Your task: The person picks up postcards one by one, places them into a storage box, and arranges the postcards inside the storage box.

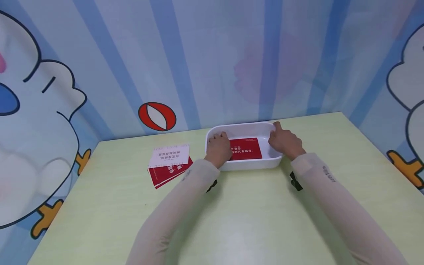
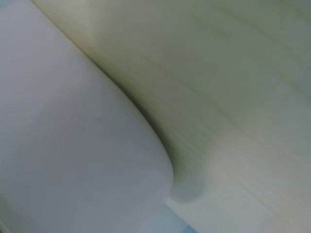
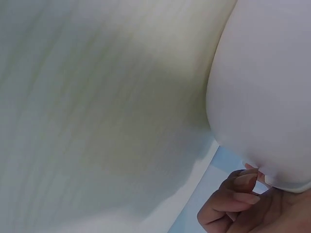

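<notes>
A white tray (image 1: 248, 164) stands toward the back of the table, and a red card (image 1: 246, 149) with white lettering lies inside it. My left hand (image 1: 218, 149) reaches over the front wall into the tray's left end, fingers curled, and covers the card's left end; I cannot tell whether it pinches the card. My right hand (image 1: 285, 141) grips the rim at the right end. In the right wrist view, curled fingers (image 3: 228, 204) show at the tray's rim. The left wrist view holds only the tray's outer wall (image 2: 82, 141) and the table, without the hand.
Left of the tray lies a fanned pile of red cards (image 1: 167, 173) with a white printed card (image 1: 170, 155) on top. The pale green table (image 1: 248, 221) meets a blue striped backdrop (image 1: 215, 66) just behind the tray.
</notes>
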Demonstrator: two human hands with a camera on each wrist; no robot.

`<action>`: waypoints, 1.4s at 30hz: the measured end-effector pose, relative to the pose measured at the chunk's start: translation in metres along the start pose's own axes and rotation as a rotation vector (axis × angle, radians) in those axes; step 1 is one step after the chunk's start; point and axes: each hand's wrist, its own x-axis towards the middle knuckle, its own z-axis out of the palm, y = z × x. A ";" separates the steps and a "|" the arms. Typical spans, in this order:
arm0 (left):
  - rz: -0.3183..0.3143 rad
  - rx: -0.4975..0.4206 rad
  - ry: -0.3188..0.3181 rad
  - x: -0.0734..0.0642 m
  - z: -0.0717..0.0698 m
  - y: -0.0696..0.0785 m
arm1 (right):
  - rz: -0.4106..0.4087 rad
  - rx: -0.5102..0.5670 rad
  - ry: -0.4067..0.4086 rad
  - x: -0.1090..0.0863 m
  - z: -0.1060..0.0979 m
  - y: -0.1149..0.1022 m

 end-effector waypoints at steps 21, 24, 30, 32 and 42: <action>0.033 0.066 0.145 0.005 -0.011 -0.019 | -0.002 -0.011 0.030 0.006 0.006 -0.003; 0.021 0.049 0.170 0.007 -0.010 -0.021 | -0.007 -0.011 0.035 0.005 0.006 -0.003; -0.025 0.002 0.218 0.008 -0.014 -0.027 | -0.013 -0.006 0.035 0.005 0.004 -0.003; -0.029 -0.007 0.238 0.008 -0.016 -0.029 | -0.011 -0.004 0.037 0.005 0.004 -0.004; -0.080 -0.075 0.222 0.010 -0.013 -0.046 | -0.009 -0.006 0.042 0.003 0.004 0.002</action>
